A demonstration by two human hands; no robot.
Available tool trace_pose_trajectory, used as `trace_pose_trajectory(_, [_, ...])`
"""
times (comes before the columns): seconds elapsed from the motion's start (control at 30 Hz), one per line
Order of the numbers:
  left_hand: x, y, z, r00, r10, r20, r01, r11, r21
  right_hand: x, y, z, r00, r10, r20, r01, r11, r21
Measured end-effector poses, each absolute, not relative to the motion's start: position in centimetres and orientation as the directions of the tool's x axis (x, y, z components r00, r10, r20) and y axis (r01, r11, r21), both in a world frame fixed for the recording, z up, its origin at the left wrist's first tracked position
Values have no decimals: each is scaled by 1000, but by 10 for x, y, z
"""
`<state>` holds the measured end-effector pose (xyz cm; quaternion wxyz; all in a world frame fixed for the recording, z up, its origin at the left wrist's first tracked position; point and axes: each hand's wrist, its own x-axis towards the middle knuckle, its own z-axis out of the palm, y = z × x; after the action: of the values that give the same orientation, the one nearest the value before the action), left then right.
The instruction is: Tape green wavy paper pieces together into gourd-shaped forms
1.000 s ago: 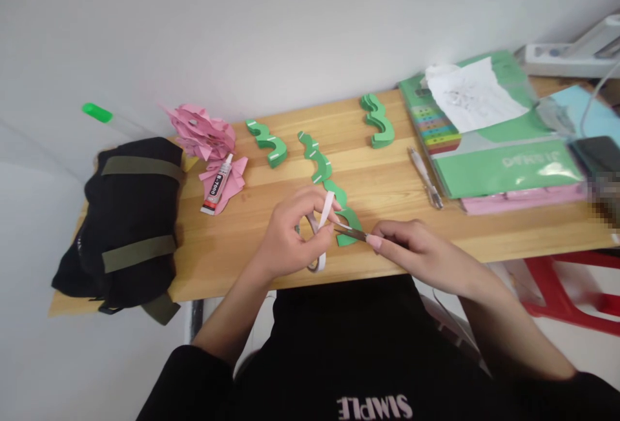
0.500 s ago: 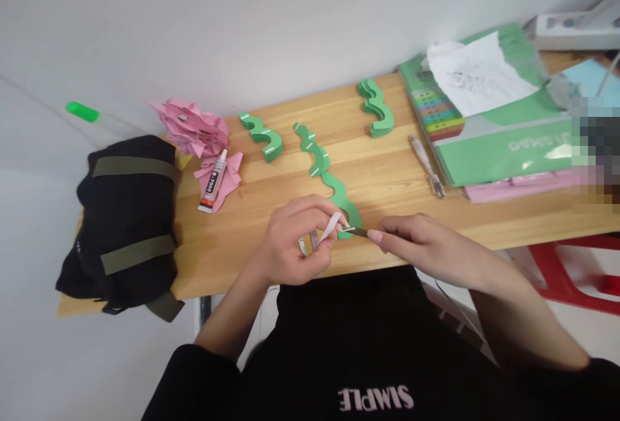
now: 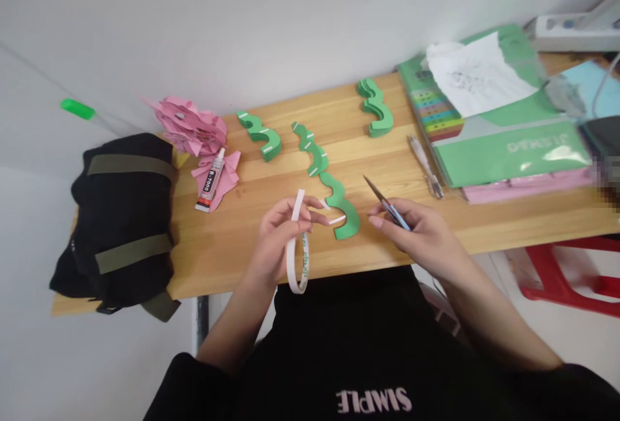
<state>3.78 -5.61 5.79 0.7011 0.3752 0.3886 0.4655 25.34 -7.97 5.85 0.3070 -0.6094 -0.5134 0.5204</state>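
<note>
My left hand [image 3: 285, 234] pinches a roll of double-sided tape [image 3: 291, 259], its ring hanging below the thumb and a free end sticking up. A short white strip [image 3: 338, 220] reaches from my left fingertips over a wavy green paper piece [image 3: 345, 209] on the table. In my right hand [image 3: 416, 227] are closed scissors [image 3: 387, 205], dark blades pointing up and left, apart from the paper. Beyond lies another wavy green piece [image 3: 310, 145] with several white strips across it. A green stack [image 3: 261, 137] with white strips is left of that, and a further green stack [image 3: 376, 111] stands right.
Pink paper shapes [image 3: 191, 127] and a glue tube [image 3: 210, 182] lie at left, near a black bag [image 3: 130, 221]. At right are a pen [image 3: 426, 166], a green packet [image 3: 504, 146] and a crumpled white sheet [image 3: 477, 75]. A red stool [image 3: 552, 276] stands below the table.
The scissors have moved right, away from the tape, and now point up. My left hand has turned and shifted left, showing the tape ring and a short strip at its fingertips.
</note>
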Motion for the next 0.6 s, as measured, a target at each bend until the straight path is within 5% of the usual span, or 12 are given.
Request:
trace_pose_trajectory(0.13, [42,-63,52,248,926,-286,-391,365,845,233,-83,49,-42,934,-355,48,-353,-934])
trace_pose_trajectory(0.6, [38,-64,36,216,900,-378,-345,433,833,230,-69,39,-14,940,-342,163,-335,-928])
